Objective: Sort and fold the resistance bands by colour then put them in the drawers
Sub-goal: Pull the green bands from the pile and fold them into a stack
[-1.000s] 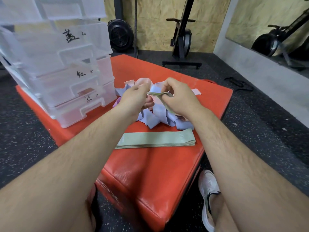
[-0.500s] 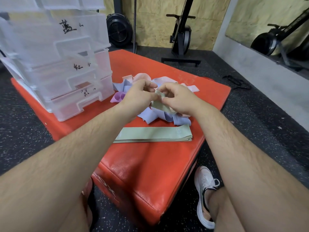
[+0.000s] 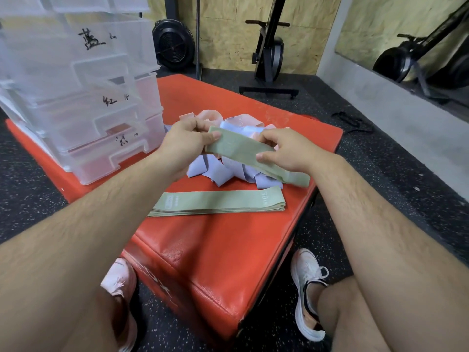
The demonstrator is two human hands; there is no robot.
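1. On the red box, at its left side, stand clear drawers.
2. Left hand pinches one end of a green band, above the mixed pile.
3. Right hand grips this band too; folded green bands lie nearer.

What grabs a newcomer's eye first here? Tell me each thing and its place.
The bright red padded box fills the centre; above it the left hand and right hand hold a green band between them. A stack of green bands lies nearer on the box, a tangle of lilac and pink bands lies beneath the hands, and clear labelled drawers stand at the far left.
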